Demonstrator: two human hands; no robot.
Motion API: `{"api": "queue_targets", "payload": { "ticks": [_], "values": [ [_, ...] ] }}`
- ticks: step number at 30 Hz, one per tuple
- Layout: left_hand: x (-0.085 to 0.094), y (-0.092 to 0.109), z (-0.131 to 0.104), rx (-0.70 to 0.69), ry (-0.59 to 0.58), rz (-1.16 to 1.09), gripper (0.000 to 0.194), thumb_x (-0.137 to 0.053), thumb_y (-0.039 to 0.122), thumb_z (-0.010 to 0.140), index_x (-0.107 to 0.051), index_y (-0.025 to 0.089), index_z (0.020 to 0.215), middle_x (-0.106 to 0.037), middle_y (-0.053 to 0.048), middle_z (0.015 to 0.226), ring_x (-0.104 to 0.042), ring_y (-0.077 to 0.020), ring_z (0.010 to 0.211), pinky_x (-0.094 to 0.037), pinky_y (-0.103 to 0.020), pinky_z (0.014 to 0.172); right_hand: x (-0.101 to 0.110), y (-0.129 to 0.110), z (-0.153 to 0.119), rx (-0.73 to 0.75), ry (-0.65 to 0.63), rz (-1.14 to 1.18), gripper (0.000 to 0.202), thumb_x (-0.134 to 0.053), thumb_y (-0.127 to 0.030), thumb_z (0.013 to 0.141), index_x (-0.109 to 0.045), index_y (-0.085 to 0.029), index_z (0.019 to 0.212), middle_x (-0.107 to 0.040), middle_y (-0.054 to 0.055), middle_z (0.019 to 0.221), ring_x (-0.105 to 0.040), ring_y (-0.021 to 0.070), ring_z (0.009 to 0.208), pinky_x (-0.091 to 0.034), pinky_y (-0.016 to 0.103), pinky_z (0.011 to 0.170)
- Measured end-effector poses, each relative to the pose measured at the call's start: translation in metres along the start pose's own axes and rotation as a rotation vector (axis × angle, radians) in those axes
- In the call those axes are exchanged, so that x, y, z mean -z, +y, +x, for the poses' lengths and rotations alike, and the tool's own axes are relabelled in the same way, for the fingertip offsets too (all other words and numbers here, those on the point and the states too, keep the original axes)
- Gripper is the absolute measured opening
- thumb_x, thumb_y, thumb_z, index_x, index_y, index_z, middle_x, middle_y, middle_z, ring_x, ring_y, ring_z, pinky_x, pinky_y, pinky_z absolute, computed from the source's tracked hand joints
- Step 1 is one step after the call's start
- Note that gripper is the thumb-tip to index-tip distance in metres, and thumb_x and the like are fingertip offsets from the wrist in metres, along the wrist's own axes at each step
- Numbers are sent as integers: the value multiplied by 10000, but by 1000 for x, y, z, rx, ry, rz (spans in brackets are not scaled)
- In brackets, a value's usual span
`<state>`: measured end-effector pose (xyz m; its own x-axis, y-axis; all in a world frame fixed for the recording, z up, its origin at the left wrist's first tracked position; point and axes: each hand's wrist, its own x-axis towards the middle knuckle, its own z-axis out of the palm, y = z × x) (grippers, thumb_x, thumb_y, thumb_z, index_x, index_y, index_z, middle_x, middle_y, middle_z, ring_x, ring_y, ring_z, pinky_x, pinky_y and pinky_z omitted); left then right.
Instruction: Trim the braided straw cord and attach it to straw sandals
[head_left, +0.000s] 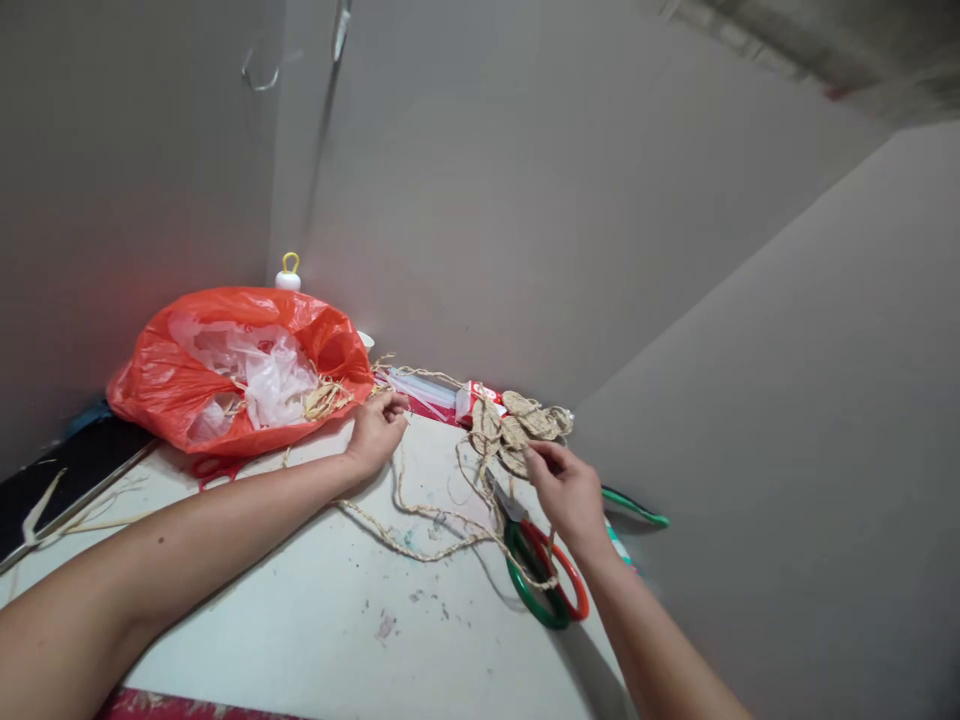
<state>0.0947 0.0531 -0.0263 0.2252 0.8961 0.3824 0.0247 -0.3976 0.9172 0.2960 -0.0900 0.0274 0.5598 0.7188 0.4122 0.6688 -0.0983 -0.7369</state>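
Note:
My left hand [377, 436] is over the back of the white table, beside the red plastic bag [172, 400], its fingers curled together; whatever they pinch is too small to make out. My right hand [568, 497] has its fingertips closed at the edge of the woven straw pieces [516, 432], and what they grip is hidden. Scissors [546, 572] with one green and one red handle lie below the woven pieces, close to my right wrist. A braided cord [442, 550] loops across the table between my hands and over the scissors.
Straw strands [326, 400] and white plastic show inside the red bag. A red and white packet [476, 395] and clear strips [424, 388] lie along the back. A white bottle [288, 278] stands behind the bag. A green-handled tool [637, 507] is at the right edge, near the wall.

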Motion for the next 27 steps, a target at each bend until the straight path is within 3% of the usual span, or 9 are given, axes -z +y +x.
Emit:
{"api": "queue_targets", "payload": {
  "ticks": [3, 7, 10, 14, 17, 20, 22, 27],
  "values": [
    [1, 3, -5, -82, -93, 200, 370, -468, 42, 651, -647, 158, 953, -651, -63, 975, -576, -193, 914, -456, -316, 837, 5, -17, 4, -91, 60, 246, 330, -649, -470, 676, -626, -175, 821, -553, -8, 597, -480, 131, 546, -418, 261, 542],
    [4, 25, -9, -237, -135, 286, 411, -492, 92, 715, -646, 176, 1086, -629, -73, 1163, -542, -219, 1080, -382, -357, 986, -10, -50, -12, -93, -36, 505, 305, -694, -449, 670, -626, -184, 803, -516, -29, 576, -464, 111, 535, -405, 240, 527],
    [8, 51, -9, -207, -185, 145, 340, -513, 165, 765, -667, 178, 1069, -675, -67, 1063, -604, -191, 899, -455, -336, 871, -29, -72, -22, -159, -161, 670, 297, -716, -429, 656, -632, -181, 796, -500, -31, 577, -447, 101, 518, -382, 227, 492],
    [12, 78, -7, -59, -239, -276, 389, -543, 331, 809, -618, 123, 1129, -680, -83, 948, -548, -107, 601, -470, -244, 588, -52, -89, -28, -312, -324, 892, 286, -761, -384, 604, -627, -171, 739, -493, -40, 587, -428, 76, 491, -369, 214, 485],
    [15, 85, -6, 22, -234, -465, 414, -574, 385, 785, -627, 95, 1075, -671, -70, 853, -461, -63, 493, -412, -205, 488, -65, -87, -33, -387, -448, 964, 285, -766, -375, 613, -632, -160, 744, -478, -51, 573, -407, 57, 474, -366, 205, 499],
    [16, 83, -4, 46, -235, -488, 346, -612, 412, 751, -662, 99, 890, -636, -28, 704, -427, -61, 469, -367, -194, 451, -69, -78, -38, -376, -563, 930, 272, -728, -398, 676, -626, -163, 768, -489, -49, 577, -421, 61, 484, -367, 208, 520],
    [17, 82, -3, 37, -266, -433, 315, -618, 423, 746, -647, 110, 745, -592, -4, 614, -406, -62, 464, -333, -191, 444, -66, -72, -38, -277, -538, 823, 271, -690, -418, 718, -627, -173, 815, -532, -30, 629, -461, 83, 533, -390, 223, 554],
    [13, 76, -9, 18, -438, -253, 324, -567, 396, 783, -595, 132, 597, -491, 28, 512, -354, -68, 468, -279, -194, 462, -46, -64, -32, 23, -153, 530, 412, -654, -418, 753, -573, -206, 1096, -598, 27, 882, -542, 149, 783, -441, 274, 729]
  ]
}}
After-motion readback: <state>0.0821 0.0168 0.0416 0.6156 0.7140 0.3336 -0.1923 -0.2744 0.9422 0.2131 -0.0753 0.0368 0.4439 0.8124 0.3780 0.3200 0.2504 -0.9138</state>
